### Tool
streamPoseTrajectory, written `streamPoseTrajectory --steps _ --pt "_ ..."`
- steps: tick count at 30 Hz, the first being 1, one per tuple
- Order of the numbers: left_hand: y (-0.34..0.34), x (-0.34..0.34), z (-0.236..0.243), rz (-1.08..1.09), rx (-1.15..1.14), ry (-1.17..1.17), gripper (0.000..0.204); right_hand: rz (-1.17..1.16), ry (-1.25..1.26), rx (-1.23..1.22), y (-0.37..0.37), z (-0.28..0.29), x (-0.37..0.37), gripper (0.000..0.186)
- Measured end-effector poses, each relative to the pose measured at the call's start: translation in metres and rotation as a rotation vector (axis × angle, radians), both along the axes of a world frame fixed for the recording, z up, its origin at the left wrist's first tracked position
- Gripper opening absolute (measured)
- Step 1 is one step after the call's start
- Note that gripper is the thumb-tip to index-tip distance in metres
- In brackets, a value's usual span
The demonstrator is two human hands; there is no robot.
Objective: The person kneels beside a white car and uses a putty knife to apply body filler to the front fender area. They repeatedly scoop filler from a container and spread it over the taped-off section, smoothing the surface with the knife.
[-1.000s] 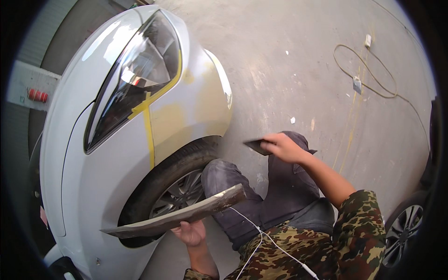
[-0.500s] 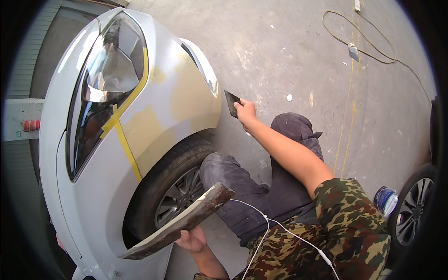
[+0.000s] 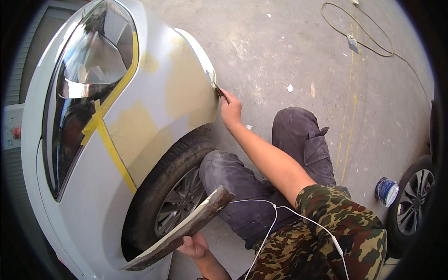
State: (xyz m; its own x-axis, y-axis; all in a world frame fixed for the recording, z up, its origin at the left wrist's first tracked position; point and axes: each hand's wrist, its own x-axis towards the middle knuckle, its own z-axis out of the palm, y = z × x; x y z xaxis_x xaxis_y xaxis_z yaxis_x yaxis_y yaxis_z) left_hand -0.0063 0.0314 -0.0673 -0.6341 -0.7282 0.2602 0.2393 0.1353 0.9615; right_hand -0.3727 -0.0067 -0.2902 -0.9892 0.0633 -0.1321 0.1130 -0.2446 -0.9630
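At the top middle, around twelve o'clock, the right hand (image 3: 230, 108) pinches a small flat metal scraper (image 3: 213, 82) and presses its blade against the white car fender (image 3: 182, 79), on a patch of yellowish filler. Down at six o'clock, the left hand (image 3: 194, 245) is closed around the edge of a long flat board smeared with grey filler (image 3: 182, 228), tilted up beside the black car tyre (image 3: 161, 196). Yellow tape (image 3: 109, 144) runs across the fender at nine o'clock. A small blue can (image 3: 386, 191) stands on the concrete floor (image 3: 289, 42) at four o'clock.

can (image 3: 386, 191) | round, blue with white label | on floor beside right-hand wheel (image 3: 414, 207)
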Motion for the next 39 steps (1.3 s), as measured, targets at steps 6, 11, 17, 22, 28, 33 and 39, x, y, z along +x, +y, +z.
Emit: streamPoseTrajectory --steps 6,11,17,22,28,33,39 --pt "0.000 0.000 0.005 0.018 0.001 -0.038 0.060 -0.033 0.029 -0.004 0.004 0.010 0.010 0.029" --pt "-0.001 0.001 0.005 0.013 0.017 -0.042 0.060 -0.016 0.099 0.065 0.007 0.008 0.023 0.033" --pt "0.005 -0.009 -0.005 0.022 0.024 -0.030 0.061 0.003 0.193 0.058 0.012 -0.001 0.029 0.034" --pt "0.009 -0.021 -0.013 -0.033 0.066 0.015 0.063 0.079 0.289 0.110 0.027 -0.008 0.048 0.032" --pt "-0.002 -0.012 -0.030 -0.070 0.162 0.106 0.058 0.356 -0.028 0.009 0.075 -0.004 0.068 0.026" --pt "-0.005 -0.013 -0.064 -0.066 0.206 0.183 0.056 0.759 -0.057 -0.275 0.157 0.062 0.040 0.029" --pt "0.006 -0.027 -0.077 -0.133 0.378 0.247 0.038 1.088 0.325 -0.200 0.225 0.186 0.052 0.026"
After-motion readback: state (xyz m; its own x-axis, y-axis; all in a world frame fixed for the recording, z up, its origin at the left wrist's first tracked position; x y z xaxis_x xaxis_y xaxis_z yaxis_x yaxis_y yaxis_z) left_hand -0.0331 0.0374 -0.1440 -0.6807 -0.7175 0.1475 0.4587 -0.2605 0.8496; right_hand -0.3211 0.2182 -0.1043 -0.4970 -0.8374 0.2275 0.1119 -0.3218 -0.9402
